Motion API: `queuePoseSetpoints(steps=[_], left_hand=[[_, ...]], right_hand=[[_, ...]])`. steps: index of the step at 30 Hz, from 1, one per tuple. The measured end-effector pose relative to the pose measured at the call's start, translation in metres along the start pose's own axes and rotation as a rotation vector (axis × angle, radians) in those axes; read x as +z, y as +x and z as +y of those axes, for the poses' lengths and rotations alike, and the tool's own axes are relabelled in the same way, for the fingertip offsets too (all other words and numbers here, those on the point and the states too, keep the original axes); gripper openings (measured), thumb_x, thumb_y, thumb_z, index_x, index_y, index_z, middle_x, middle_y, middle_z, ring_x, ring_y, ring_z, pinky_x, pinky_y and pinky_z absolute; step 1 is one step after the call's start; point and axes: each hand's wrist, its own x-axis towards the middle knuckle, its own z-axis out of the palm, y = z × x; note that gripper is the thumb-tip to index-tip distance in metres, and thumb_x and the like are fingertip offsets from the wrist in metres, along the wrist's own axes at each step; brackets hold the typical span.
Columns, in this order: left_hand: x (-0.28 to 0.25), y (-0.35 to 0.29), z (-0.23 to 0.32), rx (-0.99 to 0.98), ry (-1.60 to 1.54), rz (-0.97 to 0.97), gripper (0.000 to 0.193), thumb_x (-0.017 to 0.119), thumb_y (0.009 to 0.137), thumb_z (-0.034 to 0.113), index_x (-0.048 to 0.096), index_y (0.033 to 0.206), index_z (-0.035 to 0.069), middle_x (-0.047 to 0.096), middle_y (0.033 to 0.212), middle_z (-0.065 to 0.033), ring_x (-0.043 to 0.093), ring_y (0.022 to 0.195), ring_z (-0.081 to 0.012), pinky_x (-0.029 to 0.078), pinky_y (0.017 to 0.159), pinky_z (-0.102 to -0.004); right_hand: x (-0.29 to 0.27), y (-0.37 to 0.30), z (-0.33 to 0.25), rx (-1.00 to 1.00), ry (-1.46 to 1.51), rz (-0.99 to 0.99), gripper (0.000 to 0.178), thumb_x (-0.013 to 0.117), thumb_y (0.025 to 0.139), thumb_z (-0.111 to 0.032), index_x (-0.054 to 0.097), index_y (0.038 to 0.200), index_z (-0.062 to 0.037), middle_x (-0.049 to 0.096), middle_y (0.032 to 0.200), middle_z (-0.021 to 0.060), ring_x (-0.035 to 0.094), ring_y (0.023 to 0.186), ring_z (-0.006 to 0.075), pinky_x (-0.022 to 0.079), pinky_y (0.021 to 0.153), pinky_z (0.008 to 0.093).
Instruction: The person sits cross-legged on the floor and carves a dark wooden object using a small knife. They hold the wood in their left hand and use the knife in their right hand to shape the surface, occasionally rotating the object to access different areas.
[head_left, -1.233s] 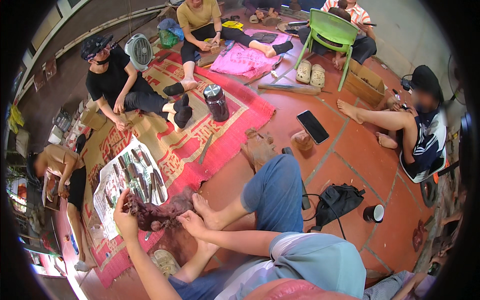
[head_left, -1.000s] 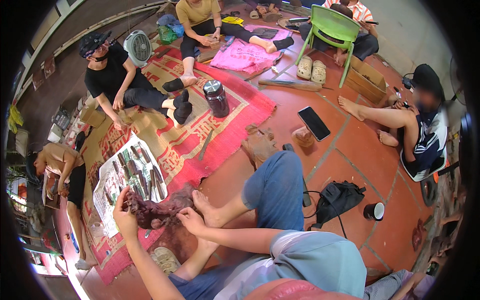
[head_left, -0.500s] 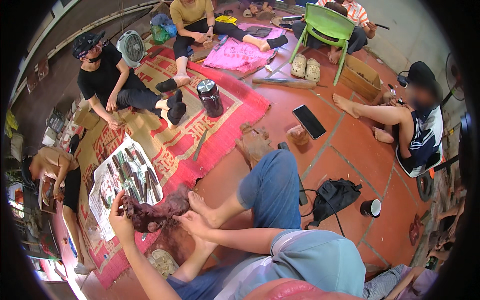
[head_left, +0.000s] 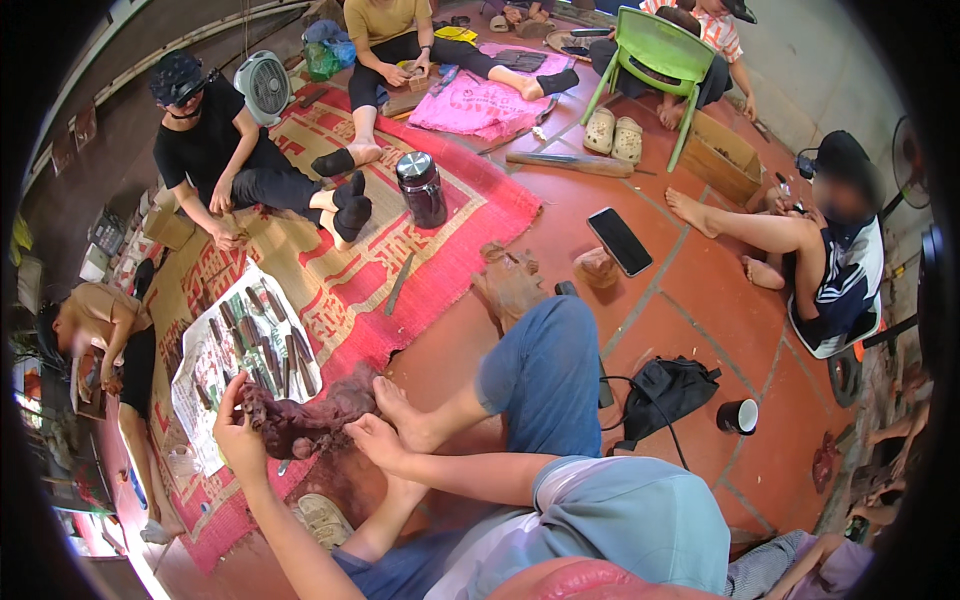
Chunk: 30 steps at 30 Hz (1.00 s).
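Black-shirted worker [head_left: 205, 135] has bowed their head; wearer's left hand [head_left: 241, 438] curls around a dark carving [head_left: 303, 416]; right hand [head_left: 378, 440] bunched beside it, contents unclear.

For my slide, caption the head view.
Left hand holds a knobbly maroon piece, right hand beside it; slim brown tools on a white sheet.

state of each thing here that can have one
left hand, gripping the dark lumpy piece
right hand, at its right end, grip unclear
dark lumpy piece, held
tools, spread on white sheet
phone, face up, screen dark
flask, upright, lid on
black cup, uncovered
brown box, open
grey floor fan, unclear whether running
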Motion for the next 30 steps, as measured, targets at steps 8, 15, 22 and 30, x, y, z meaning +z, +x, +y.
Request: queuePoseSetpoints(steps=[8, 15, 22, 30], left_hand=[[0.008, 0.001, 0.002, 0.002, -0.044, -0.010, 0.035, 0.053, 0.084, 0.000, 0.061, 0.118, 0.004, 0.064, 0.098, -0.0052, 0.058, 0.088, -0.0129, 0.045, 0.081, -0.0253], [0.005, 0.000, 0.007, -0.032, -0.005, 0.017, 0.032, 0.059, 0.085, 0.009, 0.062, 0.117, 0.006, 0.064, 0.093, -0.0046, 0.058, 0.085, -0.0117, 0.045, 0.077, -0.0239], [0.002, 0.000, 0.004, -0.043, -0.060, -0.012, 0.034, 0.056, 0.084, 0.005, 0.061, 0.117, 0.002, 0.064, 0.098, -0.0057, 0.058, 0.088, -0.0122, 0.045, 0.081, -0.0258], [0.007, -0.001, 0.006, -0.028, -0.047, -0.047, 0.037, 0.052, 0.083, -0.001, 0.060, 0.119, 0.003, 0.065, 0.102, -0.0098, 0.061, 0.093, -0.0156, 0.046, 0.083, -0.0256]], right_hand=[[0.001, 0.003, 0.001, -0.032, 0.074, 0.054, 0.018, 0.061, 0.090, -0.020, 0.054, 0.079, -0.0066, 0.050, 0.063, -0.0035, 0.044, 0.055, 0.0052, 0.036, 0.048, 0.0218], [-0.011, -0.005, -0.014, 0.175, 0.071, -0.036, 0.020, 0.062, 0.089, -0.023, 0.057, 0.079, -0.0051, 0.053, 0.063, -0.0016, 0.048, 0.056, 0.0068, 0.039, 0.052, 0.0248], [-0.018, -0.008, -0.006, 0.215, 0.244, -0.056, 0.021, 0.061, 0.090, -0.022, 0.054, 0.077, -0.0067, 0.051, 0.061, -0.0028, 0.046, 0.055, 0.0066, 0.038, 0.051, 0.0238], [-0.020, 0.000, 0.008, 0.222, 0.221, -0.028, 0.018, 0.062, 0.090, -0.024, 0.052, 0.081, -0.0119, 0.046, 0.057, -0.0022, 0.040, 0.045, 0.0066, 0.031, 0.038, 0.0220]])
